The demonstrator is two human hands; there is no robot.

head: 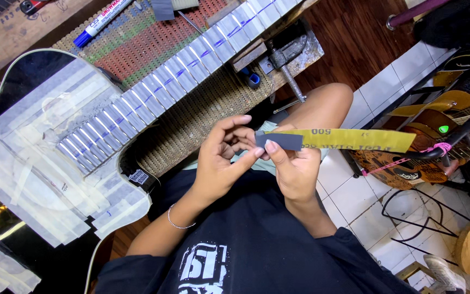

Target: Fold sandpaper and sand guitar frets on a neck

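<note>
Both hands (262, 158) folding sandpaper strip (344, 139) (grey side inward)

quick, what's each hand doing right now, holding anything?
Left hand: closed, fingers pinching the folded grey end of the sandpaper strip.
Right hand: closed, thumb and fingers gripping the same strip.

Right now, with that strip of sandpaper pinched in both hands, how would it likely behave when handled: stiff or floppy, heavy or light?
The sandpaper strip probably is light and fairly flexible: its near end is folded over, grey side out, between the left hand and right hand. Yet it juts out sideways without drooping, so it likely has some stiffness. The gritty face should resist slipping.
</note>
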